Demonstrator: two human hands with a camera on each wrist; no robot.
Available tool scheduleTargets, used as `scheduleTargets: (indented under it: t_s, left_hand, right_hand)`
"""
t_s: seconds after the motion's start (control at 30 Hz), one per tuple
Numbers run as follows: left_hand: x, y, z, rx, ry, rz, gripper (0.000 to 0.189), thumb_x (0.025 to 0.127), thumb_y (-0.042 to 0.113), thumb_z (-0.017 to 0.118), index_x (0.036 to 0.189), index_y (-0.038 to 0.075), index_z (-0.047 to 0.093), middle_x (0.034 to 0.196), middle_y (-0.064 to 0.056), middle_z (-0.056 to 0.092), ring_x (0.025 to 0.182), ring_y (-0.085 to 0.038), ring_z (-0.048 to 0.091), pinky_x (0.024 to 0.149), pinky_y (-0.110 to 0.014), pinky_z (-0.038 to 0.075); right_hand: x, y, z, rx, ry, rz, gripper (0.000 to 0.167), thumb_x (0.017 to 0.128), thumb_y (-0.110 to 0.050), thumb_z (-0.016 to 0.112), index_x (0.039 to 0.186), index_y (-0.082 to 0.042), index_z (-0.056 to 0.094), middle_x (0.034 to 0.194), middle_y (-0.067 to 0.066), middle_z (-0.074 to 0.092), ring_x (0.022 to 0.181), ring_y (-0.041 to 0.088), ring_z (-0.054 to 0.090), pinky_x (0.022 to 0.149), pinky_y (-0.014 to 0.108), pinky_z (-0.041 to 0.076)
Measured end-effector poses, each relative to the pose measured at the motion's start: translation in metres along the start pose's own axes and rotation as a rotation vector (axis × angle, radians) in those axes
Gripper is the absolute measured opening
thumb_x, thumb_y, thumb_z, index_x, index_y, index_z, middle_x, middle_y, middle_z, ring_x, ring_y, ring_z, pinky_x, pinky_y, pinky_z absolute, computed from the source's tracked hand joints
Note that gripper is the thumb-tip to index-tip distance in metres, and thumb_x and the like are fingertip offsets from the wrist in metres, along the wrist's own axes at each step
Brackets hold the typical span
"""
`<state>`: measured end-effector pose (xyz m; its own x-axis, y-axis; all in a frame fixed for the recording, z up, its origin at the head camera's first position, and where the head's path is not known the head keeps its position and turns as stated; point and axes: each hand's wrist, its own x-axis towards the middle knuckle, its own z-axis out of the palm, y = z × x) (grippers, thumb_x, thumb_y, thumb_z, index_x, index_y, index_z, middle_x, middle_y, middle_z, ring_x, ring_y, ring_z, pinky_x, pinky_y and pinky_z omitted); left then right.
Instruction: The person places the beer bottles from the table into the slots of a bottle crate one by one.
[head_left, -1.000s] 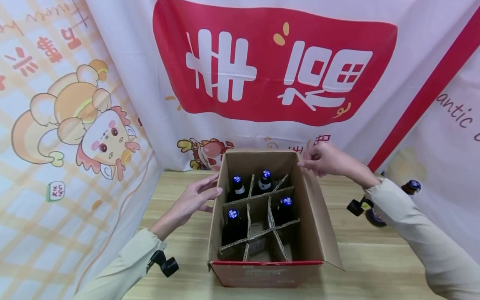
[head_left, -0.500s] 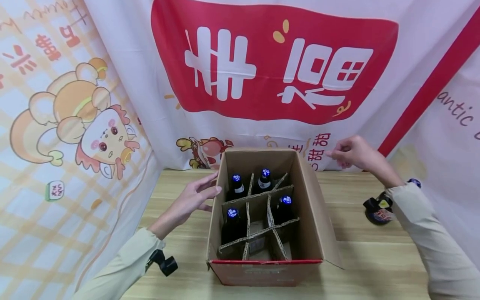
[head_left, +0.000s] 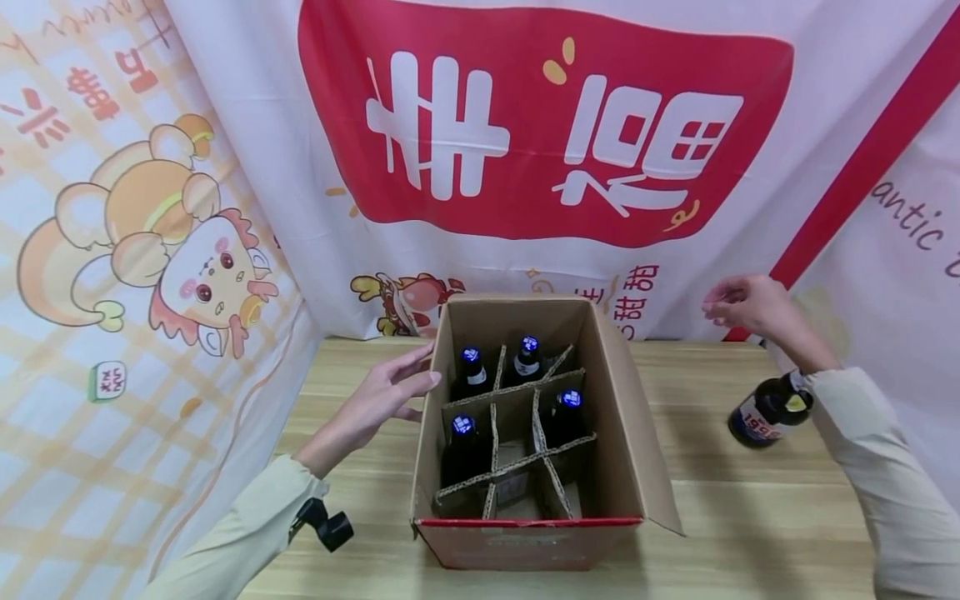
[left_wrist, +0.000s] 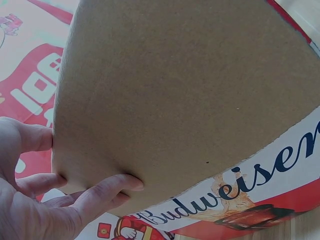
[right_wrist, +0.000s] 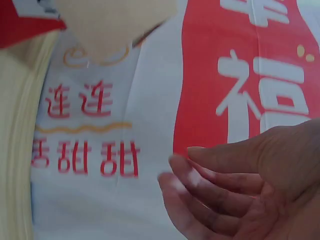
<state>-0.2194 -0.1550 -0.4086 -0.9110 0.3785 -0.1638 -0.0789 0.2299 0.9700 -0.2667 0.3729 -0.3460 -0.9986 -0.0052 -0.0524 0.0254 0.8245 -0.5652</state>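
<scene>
A cardboard box (head_left: pixel 528 546) stands on the wooden table, its top open and corrugated dividers (head_left: pixel 543 425) inside. Several dark bottles with blue caps (head_left: pixel 462 425) sit in its compartments; other compartments hold none. My left hand (head_left: pixel 378 400) is at the box's left side, fingers extended. In the left wrist view, its fingertips touch the plain brown flap (left_wrist: pixel 185 100) near its edge. To the right of the box, my right hand (head_left: pixel 768 312) is raised with loosely bent fingers and nothing in them. Below it stands a dark labelled bottle (head_left: pixel 759 421), its top hidden by my sleeve.
The box's right flap (head_left: pixel 648 442) hangs outward over the table (head_left: pixel 720 500). A printed cloth (head_left: pixel 547 258) hangs close behind the box, with another cloth (head_left: pixel 112 467) on the left. A small black camera (head_left: pixel 330 527) is strapped to my left wrist.
My right hand has moved away from the box's far right corner, out to the right. More of the standing bottle shows now. The left hand has stayed at the box's side.
</scene>
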Motion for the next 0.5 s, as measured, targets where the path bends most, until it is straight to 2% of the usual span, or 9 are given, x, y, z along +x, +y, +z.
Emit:
scheduleTargets:
  t_s: [0.1,0.2,0.27,0.3,0.37,0.43,0.5]
  left_hand:
    - [0.0,0.0,0.0,0.001,0.002,-0.003,0.072,0.105,0.025,0.063,0.166,0.011,0.028,0.168,-0.024,0.03,0.138,-0.048,0.052,0.09,-0.044,0.064]
    - [0.001,0.0,0.0,0.001,0.002,-0.006,0.072,0.105,0.026,0.063,0.166,0.012,0.028,0.168,-0.024,0.029,0.138,-0.048,0.052,0.09,-0.044,0.064]
    - [0.001,0.0,0.0,0.002,0.002,-0.007,0.072,0.105,0.026,0.063,0.166,0.012,0.028,0.169,-0.024,0.029,0.138,-0.048,0.052,0.09,-0.044,0.064]
    - [0.001,0.0,0.0,0.002,0.003,-0.007,0.072,0.105,0.026,0.063,0.166,0.012,0.028,0.169,-0.024,0.029,0.138,-0.048,0.052,0.09,-0.044,0.064]
    - [0.001,-0.001,0.0,0.002,0.003,-0.007,0.072,0.105,0.026,0.063,0.166,0.012,0.028,0.169,-0.024,0.029,0.138,-0.048,0.052,0.091,-0.044,0.064]
    - [0.002,-0.001,0.0,0.0,0.001,-0.005,0.072,0.105,0.026,0.063,0.166,0.012,0.028,0.168,-0.024,0.029,0.138,-0.048,0.052,0.091,-0.045,0.064]
    - [0.002,-0.001,0.0,-0.001,-0.001,-0.001,0.072,0.105,0.026,0.063,0.166,0.012,0.028,0.168,-0.024,0.03,0.138,-0.048,0.052,0.091,-0.045,0.064]
  right_hand:
    - [-0.003,0.016,-0.003,-0.048,0.093,-0.006,0.037,0.101,-0.023,0.071,0.117,0.011,0.067,0.106,0.031,0.07,0.086,0.031,0.067,0.062,0.024,0.056]
    - [-0.009,0.034,-0.007,-0.14,0.16,0.001,0.031,0.1,-0.019,0.071,0.101,0.012,0.069,0.086,0.027,0.069,0.075,0.033,0.063,0.057,0.032,0.052]
    - [-0.015,0.047,-0.01,-0.223,0.174,0.043,0.029,0.1,-0.015,0.066,0.087,0.01,0.064,0.075,0.022,0.064,0.07,0.038,0.059,0.066,0.054,0.057]
    - [-0.018,0.053,-0.012,-0.258,0.173,0.075,0.027,0.099,-0.014,0.063,0.082,0.007,0.06,0.073,0.021,0.061,0.072,0.044,0.059,0.072,0.067,0.055]
    - [-0.026,0.066,-0.016,-0.299,0.154,0.129,0.021,0.096,-0.008,0.055,0.078,0.003,0.052,0.073,0.024,0.055,0.078,0.059,0.054,0.078,0.087,0.042]
    - [-0.033,0.079,-0.019,-0.319,0.128,0.174,0.016,0.089,-0.003,0.049,0.074,-0.002,0.046,0.07,0.022,0.05,0.076,0.059,0.052,0.075,0.087,0.043]
    - [-0.039,0.092,-0.02,-0.312,0.103,0.173,0.014,0.083,0.001,0.045,0.07,-0.005,0.044,0.067,0.018,0.046,0.069,0.05,0.05,0.063,0.064,0.052]
